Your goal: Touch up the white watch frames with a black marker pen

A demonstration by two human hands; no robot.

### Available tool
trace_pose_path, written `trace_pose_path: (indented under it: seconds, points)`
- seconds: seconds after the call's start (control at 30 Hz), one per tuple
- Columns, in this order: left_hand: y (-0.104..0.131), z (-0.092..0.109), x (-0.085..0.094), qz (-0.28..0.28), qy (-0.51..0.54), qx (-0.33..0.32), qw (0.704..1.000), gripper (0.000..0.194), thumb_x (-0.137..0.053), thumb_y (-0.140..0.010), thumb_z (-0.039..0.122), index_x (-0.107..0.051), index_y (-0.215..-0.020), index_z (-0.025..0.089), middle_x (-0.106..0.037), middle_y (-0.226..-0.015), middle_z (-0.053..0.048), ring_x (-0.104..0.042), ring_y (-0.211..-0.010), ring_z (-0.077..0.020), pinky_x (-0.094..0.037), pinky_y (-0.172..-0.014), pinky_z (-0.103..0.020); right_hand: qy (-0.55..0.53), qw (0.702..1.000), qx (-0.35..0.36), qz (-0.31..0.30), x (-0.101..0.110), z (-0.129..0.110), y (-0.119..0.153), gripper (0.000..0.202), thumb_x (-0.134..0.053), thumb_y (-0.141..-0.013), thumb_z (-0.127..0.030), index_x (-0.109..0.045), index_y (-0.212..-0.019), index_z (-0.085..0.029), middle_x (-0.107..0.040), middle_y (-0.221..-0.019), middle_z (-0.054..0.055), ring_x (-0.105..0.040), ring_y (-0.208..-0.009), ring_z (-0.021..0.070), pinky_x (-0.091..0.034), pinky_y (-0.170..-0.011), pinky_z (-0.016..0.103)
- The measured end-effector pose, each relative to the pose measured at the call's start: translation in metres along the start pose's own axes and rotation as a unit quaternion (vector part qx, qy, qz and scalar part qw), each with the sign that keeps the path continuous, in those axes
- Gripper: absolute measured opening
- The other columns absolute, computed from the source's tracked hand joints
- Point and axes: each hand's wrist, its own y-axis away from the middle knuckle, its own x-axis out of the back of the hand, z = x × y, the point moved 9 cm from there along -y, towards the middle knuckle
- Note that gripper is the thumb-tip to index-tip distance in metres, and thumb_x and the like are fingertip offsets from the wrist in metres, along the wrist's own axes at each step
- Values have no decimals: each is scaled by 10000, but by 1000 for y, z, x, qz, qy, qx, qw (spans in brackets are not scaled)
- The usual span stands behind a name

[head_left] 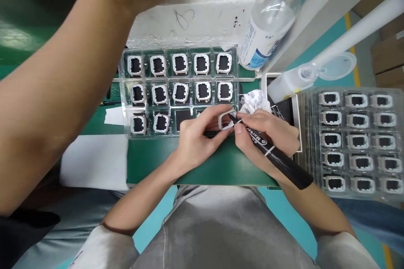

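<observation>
Our right hand (268, 134) grips the marker (271, 151), tip on the frame (226, 118) pinched by our left hand (195, 138); the arm (63, 75) at nine o'clock could jog us, smearing ink.

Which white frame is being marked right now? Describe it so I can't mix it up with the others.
Start at the clear tray of white frames on the green mat. At its front right corner, the left hand pinches one white frame, lifted out of its pocket. It alone has the black marker tip touching it, held by the right hand.

Both forearms angle inward from below, wrists close together. The left hand (197, 134) curls in a pinch; the right hand (268, 132) seems closed, fingers folded tight.
</observation>
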Motion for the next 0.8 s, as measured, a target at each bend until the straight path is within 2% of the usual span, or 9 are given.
trace_pose_path:
  seconds: [0.1, 0.27, 0.47, 0.63, 0.8]
  points:
    - [1, 1, -1, 2, -1, -6, 1000, 366, -856, -1022, 232, -768, -1376, 250, -871, -1170, -11, -873, -972, -153, -734, -934, -201, 15, 1000, 1, 1, -1, 2, 1, 153, -746, -1031, -131, -698, -1051, -275, -818, -1014, 12, -834, -919, 191, -732, -812, 334]
    - [2, 0, -1, 0, -31, -2, 1000, 359, -845, -1034, 278, -772, -1385, 251, -875, -1166, -13, -876, -976, -169, -741, -926, -218, 39, 999, -13, 5, -2, 7, 3, 71, -730, -1049, -209, -701, -1046, -274, -823, -1013, 18, -802, -805, 180, -729, -751, 351]
    - [3, -1, -1, 2, -35, -10, 999, 352, -839, -1032, 269, -767, -1376, 245, -879, -1120, -3, -876, -951, -160, -743, -914, -215, 5, 998, 40, 43, -3, 3, 6, 159, -736, -1034, -132, -681, -1107, -262, -812, -1012, 0, -799, -834, 163, -704, -747, 337]
    - [3, -2, -2, 0, -23, 4, 1000, 348, -860, -1009, 265, -771, -1345, 241, -878, -1086, 3, -874, -918, -159, -746, -893, -218, 25, 999, 18, 26, -8, 8, 6, 90, -706, -1072, -202, -694, -1008, -265, -798, -940, -1, -804, -840, 172, -729, -817, 344]
    - [4, -1, -2, 10, -6, 6, 1000, 345, -864, -998, 236, -777, -1332, 241, -880, -1116, 2, -878, -943, -157, -735, -907, -200, 14, 999, 23, 29, -8, 9, 8, 115, -697, -1056, -167, -684, -1014, -273, -800, -944, -5, -811, -865, 178, -724, -804, 354]
